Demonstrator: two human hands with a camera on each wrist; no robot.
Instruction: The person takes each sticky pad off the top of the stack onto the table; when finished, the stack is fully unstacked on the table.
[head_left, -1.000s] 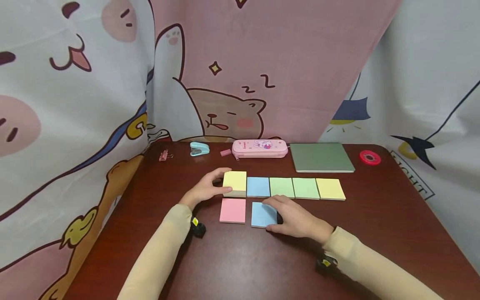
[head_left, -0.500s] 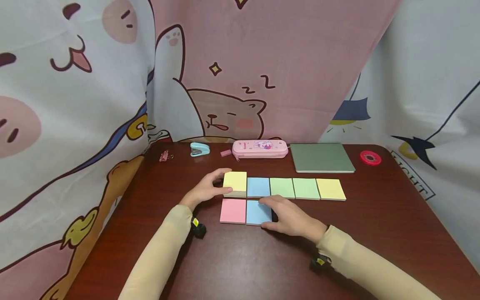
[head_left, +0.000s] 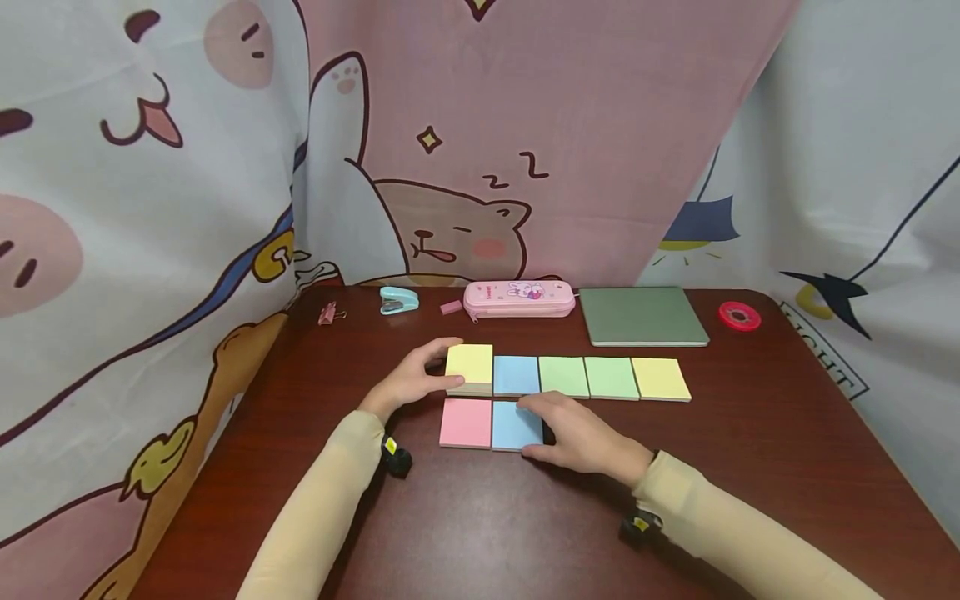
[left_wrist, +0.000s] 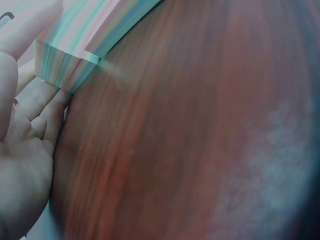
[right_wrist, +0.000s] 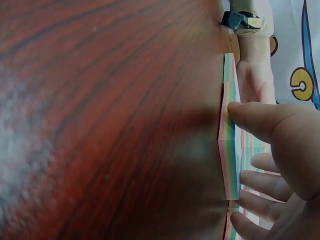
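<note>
My left hand (head_left: 408, 377) grips a thick stack of sticky notes (head_left: 471, 364) with a yellow top, thumb at its near left side. The left wrist view shows the striped coloured edges of that stack (left_wrist: 67, 55) against the fingers. My right hand (head_left: 581, 433) holds a thin blue sticky-note pad (head_left: 512, 428) between thumb and fingers. Its left edge lies against a pink pad (head_left: 465, 422), in front of the stack. In the right wrist view the thumb (right_wrist: 250, 115) presses a multicoloured pad edge (right_wrist: 230, 165).
Right of the stack runs a row: a blue pad (head_left: 516, 375), two green pads (head_left: 564, 377) and a yellow pad (head_left: 661, 379). Behind lie a binder clip (head_left: 327, 313), stapler (head_left: 399, 300), small pink block (head_left: 452, 307), pencil case (head_left: 520, 300), green notebook (head_left: 645, 317) and red tape roll (head_left: 739, 316).
My right hand has slid the blue pad left and slightly away from me, closing the gap to the pink pad. Over the last half second both hands stay still.
</note>
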